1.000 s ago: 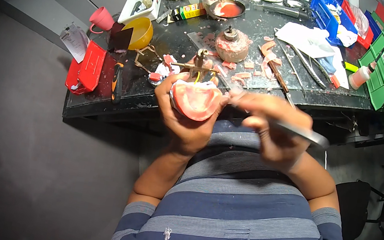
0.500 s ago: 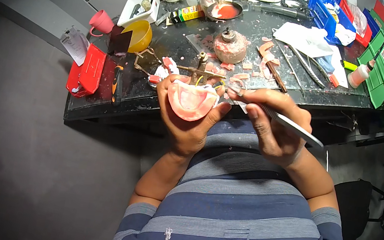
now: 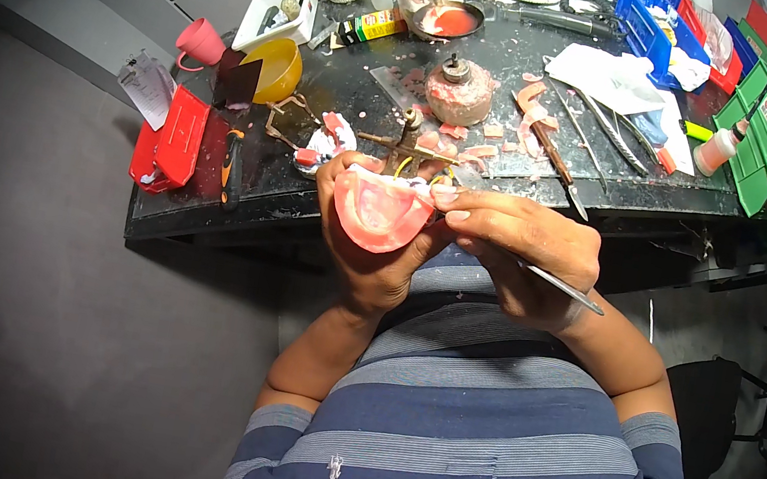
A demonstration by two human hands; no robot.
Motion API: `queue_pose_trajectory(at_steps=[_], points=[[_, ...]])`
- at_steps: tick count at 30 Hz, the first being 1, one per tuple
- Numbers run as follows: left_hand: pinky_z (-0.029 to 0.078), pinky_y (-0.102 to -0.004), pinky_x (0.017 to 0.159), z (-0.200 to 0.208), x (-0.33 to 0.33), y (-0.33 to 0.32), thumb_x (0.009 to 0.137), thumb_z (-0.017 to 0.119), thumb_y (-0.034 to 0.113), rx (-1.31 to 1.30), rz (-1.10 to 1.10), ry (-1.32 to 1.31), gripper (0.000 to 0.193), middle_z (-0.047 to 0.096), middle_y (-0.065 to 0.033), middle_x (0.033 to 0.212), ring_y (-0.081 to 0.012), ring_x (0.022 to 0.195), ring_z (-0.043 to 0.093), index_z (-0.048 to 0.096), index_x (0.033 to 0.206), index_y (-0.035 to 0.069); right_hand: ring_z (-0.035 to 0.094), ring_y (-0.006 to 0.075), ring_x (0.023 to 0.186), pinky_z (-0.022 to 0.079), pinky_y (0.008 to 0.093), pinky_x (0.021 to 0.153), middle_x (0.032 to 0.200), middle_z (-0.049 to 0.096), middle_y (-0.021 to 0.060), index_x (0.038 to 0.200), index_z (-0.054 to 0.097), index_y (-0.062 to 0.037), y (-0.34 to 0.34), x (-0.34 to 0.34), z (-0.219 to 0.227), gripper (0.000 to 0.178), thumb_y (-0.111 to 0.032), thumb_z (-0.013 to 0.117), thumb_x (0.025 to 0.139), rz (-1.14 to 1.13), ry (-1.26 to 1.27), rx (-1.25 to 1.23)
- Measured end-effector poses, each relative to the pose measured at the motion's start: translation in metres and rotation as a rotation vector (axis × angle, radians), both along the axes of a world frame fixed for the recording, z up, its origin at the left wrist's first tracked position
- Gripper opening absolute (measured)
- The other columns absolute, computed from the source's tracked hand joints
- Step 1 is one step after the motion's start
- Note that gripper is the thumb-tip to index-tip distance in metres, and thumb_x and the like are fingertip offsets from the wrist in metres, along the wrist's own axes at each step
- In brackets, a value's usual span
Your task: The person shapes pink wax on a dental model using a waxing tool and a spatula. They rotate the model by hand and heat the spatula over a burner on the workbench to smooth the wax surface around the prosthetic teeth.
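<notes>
My left hand [image 3: 364,262] is wrapped round a pink, horseshoe-shaped dental model [image 3: 384,224], its curved side towards me. White material shows along the model's far edge. Just beyond it is a brass metal frame [image 3: 408,137], which looks like part of an articulator; I cannot tell whether they are joined. In my right hand [image 3: 530,244], closed in a pen-like grip, is a slim metal carving tool [image 3: 563,288]. Its handle points down to the right, while its tip is hidden behind the fingers. Those fingertips are at the model's right edge.
On the black bench [image 3: 347,91] stand a wax-spattered spirit burner [image 3: 459,95], a small pan [image 3: 451,19] and a yellow bowl [image 3: 280,72]. Pink wax scraps lie near a wooden-handled knife [image 3: 555,152]. Bins [image 3: 656,37] fill the right; a red box [image 3: 179,139] stands left.
My right hand has moved left, bringing the carving tool up to the model's right edge. The model has tilted slightly in my left hand and sits a little lower.
</notes>
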State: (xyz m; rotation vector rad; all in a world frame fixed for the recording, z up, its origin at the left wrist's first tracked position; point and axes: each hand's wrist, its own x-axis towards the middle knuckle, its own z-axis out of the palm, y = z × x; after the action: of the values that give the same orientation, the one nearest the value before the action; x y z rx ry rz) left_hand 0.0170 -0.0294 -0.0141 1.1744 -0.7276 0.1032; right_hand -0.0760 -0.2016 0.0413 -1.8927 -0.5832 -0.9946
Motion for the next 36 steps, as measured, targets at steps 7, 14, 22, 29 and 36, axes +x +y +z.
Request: queue_pose_trajectory(at_steps=[7, 14, 22, 29, 36], points=[[0.054, -0.0366, 0.101, 0.019, -0.012, -0.009, 0.075, 0.093, 0.003, -0.136, -0.111, 0.169, 0.082, 0.045, -0.01, 0.128, -0.0226, 0.115, 0.064, 0.039, 0.137, 0.0, 0.078, 0.0306, 0.103, 0.063, 0.0379, 0.089, 0.114, 0.078, 0.019, 0.113, 0.074, 0.0019, -0.001, 0.004, -0.005, 0.024, 0.004, 0.075, 0.089, -0.003, -0.019, -0.015], [0.054, -0.0441, 0.108, 0.015, -0.005, 0.001, 0.076, 0.089, -0.006, -0.071, -0.193, 0.304, 0.086, 0.057, -0.0109, 0.122, -0.0324, 0.124, 0.065, 0.035, 0.142, 0.0, 0.078, 0.0329, 0.102, 0.063, 0.0387, 0.088, 0.109, 0.076, 0.0224, 0.114, 0.073, 0.0052, -0.001, 0.009, -0.018, 0.024, 0.005, 0.074, 0.09, -0.03, -0.069, -0.013], [0.05, -0.0494, 0.114, 0.035, -0.008, -0.003, 0.086, 0.074, -0.016, -0.258, -0.397, 0.582, 0.08, 0.058, -0.0207, 0.133, -0.0378, 0.127, 0.064, 0.033, 0.151, 0.002, 0.079, 0.0258, 0.091, 0.067, 0.0306, 0.069, 0.103, 0.075, 0.0223, 0.123, 0.057, 0.0083, -0.008, -0.003, -0.021, 0.021, -0.008, 0.053, 0.11, 0.116, 0.059, 0.524], [0.067, -0.0457, 0.087, 0.026, 0.002, 0.006, 0.096, 0.078, 0.033, -0.056, -0.51, 0.524, 0.074, 0.064, -0.0258, 0.129, -0.0394, 0.107, 0.074, 0.037, 0.148, -0.001, 0.078, 0.0302, 0.102, 0.064, 0.0389, 0.088, 0.109, 0.079, 0.0172, 0.122, 0.068, 0.0051, -0.035, 0.001, 0.001, 0.023, -0.002, 0.067, 0.101, 0.005, -0.057, 0.109], [0.067, -0.0407, 0.067, 0.021, 0.001, 0.012, 0.097, 0.06, 0.067, 0.119, -0.623, 0.56, 0.083, 0.072, -0.0226, 0.105, -0.034, 0.08, 0.078, 0.045, 0.139, -0.003, 0.076, 0.0277, 0.111, 0.033, 0.0697, 0.12, 0.096, 0.08, 0.0055, 0.126, 0.074, -0.008, -0.025, 0.004, 0.018, 0.04, -0.023, 0.076, 0.089, -0.077, -0.06, -0.434]])
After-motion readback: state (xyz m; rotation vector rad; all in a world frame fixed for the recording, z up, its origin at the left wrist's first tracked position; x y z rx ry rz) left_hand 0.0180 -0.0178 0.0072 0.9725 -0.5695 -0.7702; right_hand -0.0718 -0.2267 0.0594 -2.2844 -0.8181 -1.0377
